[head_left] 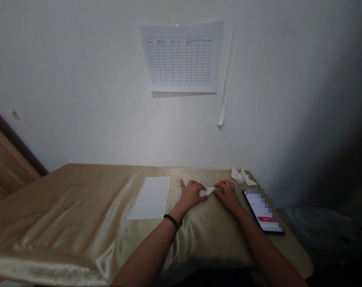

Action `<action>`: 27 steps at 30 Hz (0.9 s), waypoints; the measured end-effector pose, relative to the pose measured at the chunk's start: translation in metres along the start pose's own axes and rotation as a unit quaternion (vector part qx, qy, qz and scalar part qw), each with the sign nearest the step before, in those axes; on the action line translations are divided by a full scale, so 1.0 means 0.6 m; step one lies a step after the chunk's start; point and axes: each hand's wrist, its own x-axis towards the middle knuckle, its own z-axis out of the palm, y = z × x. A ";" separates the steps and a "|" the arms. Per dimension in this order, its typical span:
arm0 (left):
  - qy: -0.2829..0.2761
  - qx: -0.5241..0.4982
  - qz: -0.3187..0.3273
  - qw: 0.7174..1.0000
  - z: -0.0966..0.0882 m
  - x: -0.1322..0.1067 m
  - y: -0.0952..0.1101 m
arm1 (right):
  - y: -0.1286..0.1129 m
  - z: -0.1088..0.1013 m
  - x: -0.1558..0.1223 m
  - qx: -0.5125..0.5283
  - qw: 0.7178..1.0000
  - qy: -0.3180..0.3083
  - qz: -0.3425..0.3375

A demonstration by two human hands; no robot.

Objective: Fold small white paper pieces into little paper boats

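Note:
Both hands rest on a table covered in a shiny beige cloth [79, 199]. My left hand [192, 194] lies palm down with its fingers spread, its fingertips pressing one end of a small folded white paper [206, 191]. My right hand [226, 193] is curled, its fingertips pinching the other end of that paper. A black band circles my left wrist. A white sheet with a perforated left edge [151, 198] lies flat just left of my left hand.
Two small folded white paper shapes [242, 176] sit at the table's far right corner. A phone with a lit screen [264, 211] lies by the right edge. A printed grid sheet [181, 57] hangs on the white wall. A wooden board [7, 159] stands left.

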 end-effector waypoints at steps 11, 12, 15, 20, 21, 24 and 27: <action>0.039 -0.029 -0.011 0.999 0.007 0.002 0.001 | -0.004 0.013 -0.002 0.065 0.997 0.038 0.035; 0.040 -0.029 -0.011 0.999 0.007 0.002 0.002 | -0.005 0.014 -0.002 0.074 0.996 0.040 0.036; 0.041 -0.027 -0.020 0.999 0.004 0.002 0.006 | -0.008 0.014 -0.002 0.080 0.995 0.051 0.042; 0.059 -0.037 -0.041 0.997 -0.001 0.002 0.012 | -0.016 0.011 -0.004 0.061 0.997 0.035 0.039; 0.062 -0.041 -0.041 0.996 -0.001 0.002 0.012 | -0.017 0.011 -0.004 0.066 0.997 0.026 0.036; 0.063 -0.046 -0.043 0.996 0.002 0.004 0.011 | -0.020 0.012 -0.005 0.097 0.995 0.015 0.032; 0.063 -0.048 -0.044 0.996 0.004 0.005 0.011 | -0.020 0.014 -0.005 0.129 0.991 0.019 0.036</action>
